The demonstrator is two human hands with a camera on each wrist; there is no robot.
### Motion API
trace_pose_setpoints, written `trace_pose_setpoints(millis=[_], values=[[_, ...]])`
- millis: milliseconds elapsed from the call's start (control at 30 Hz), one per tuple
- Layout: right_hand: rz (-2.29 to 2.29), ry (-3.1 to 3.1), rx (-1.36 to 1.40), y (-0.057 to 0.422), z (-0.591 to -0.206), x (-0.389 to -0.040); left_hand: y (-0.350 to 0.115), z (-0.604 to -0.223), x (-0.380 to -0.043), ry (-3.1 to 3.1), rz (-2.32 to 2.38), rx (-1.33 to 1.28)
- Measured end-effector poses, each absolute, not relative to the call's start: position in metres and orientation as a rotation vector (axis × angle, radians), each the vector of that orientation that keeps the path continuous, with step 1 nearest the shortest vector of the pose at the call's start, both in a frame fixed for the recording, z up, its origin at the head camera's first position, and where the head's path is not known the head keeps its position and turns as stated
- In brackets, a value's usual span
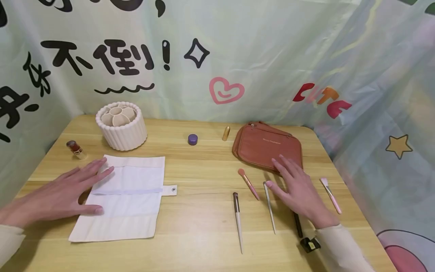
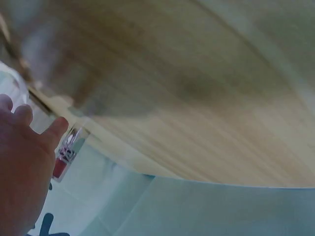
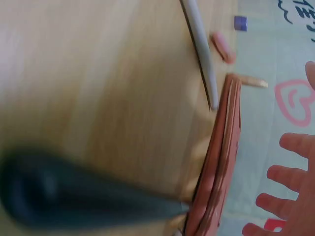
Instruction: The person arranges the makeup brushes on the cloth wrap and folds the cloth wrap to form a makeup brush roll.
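Observation:
My left hand (image 1: 76, 190) lies over the left side of a white fabric roll-up pouch (image 1: 136, 206), fingers spread. The pouch is laid out flat, its snap tab pointing right. At the lower edge of a brown zip cosmetic bag (image 1: 268, 145), my right hand (image 1: 299, 192) hovers with fingers apart and nothing gripped. Around it lie a pink makeup brush (image 1: 250, 186), a dark-bristled brush (image 1: 238, 223), a slim white stick (image 1: 270, 207) and a pink-handled flat brush (image 1: 330, 196). A black brush-like handle (image 1: 298, 224) is partly hidden under the right hand.
At the back left stands a white ribbed round holder (image 1: 122, 132) with a sectioned top. Near it is a small brown-capped bottle (image 1: 76, 149). A purple jar (image 1: 192, 139) and a gold tube (image 1: 226, 133) stand along the back. A printed curtain (image 1: 265, 49) hangs behind.

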State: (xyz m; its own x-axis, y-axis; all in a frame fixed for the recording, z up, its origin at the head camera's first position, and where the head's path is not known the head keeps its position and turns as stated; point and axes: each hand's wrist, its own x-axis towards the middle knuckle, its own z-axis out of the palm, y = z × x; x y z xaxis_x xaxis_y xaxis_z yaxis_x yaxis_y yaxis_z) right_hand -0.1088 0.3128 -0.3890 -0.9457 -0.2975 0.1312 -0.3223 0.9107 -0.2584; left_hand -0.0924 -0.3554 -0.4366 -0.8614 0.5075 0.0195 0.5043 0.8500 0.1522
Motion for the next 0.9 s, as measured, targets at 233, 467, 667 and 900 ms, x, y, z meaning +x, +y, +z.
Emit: trace_pose_setpoints(millis=[233, 467, 667, 900], values=[[0.523, -2.945, 0.600, 0.293, -0.393, -0.102, -0.354, -0.441, -0.095, 2.970, 0.182, 0.859], [0.641, -2.933, 0.637, 0.268, -0.395, -0.093, -0.350, -0.439, -0.097, 2.947, 0.173, 0.872], [0.685, -2.965, 0.698, 0.248, -0.401, -0.086, -0.334, -0.438, -0.097, 2.909, 0.187, 0.798], [0.798, -3.022, 0.825, 0.235, -0.406, -0.082, -0.312, -0.432, -0.097, 2.861, 0.280, 0.783]])
